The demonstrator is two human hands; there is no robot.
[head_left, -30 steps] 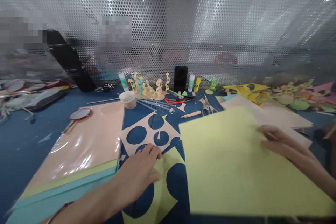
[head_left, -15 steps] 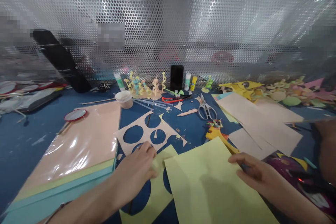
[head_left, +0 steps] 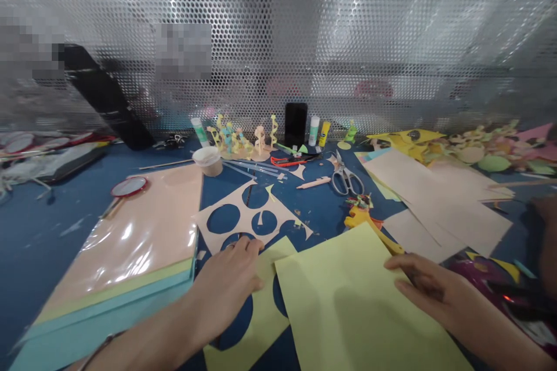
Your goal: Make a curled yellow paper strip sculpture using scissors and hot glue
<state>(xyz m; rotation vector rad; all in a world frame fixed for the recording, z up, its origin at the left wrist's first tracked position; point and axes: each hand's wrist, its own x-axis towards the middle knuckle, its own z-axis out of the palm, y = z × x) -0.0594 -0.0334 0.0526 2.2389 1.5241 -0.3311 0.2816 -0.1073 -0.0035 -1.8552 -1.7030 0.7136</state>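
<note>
My left hand (head_left: pixel 230 278), fingers curled, covers the upper left corner of a yellow-green paper sheet with round holes cut out (head_left: pixel 265 322) and seems to grip it; the fingertips' contact is partly hidden. Overlapping that sheet on the right lies a whole yellow-green sheet (head_left: pixel 335 284). At its right edge is my right hand (head_left: pixel 430 290), thumb and forefinger apart, forefinger tip near the paper. Beyond my left hand rests a pale pink sheet with round cut-outs (head_left: pixel 243 217). Just behind the whole sheet sits a yellow-orange object (head_left: pixel 359 217), partly covered.
Scissors (head_left: pixel 346 179), a pink pen (head_left: pixel 314 183) and a red cutter (head_left: pixel 289 160) lie farther back. A white tub (head_left: pixel 208 162) stands near curled paper figures (head_left: pixel 239 142). Wrapped paper (head_left: pixel 152 220) is at left, pale sheets (head_left: pixel 448 203) at right. A perforated metal panel (head_left: pixel 270 29) borders the back.
The view has shifted slightly, so everything sits a little farther right. Both hands keep nearly the same pose beside the sheets.
</note>
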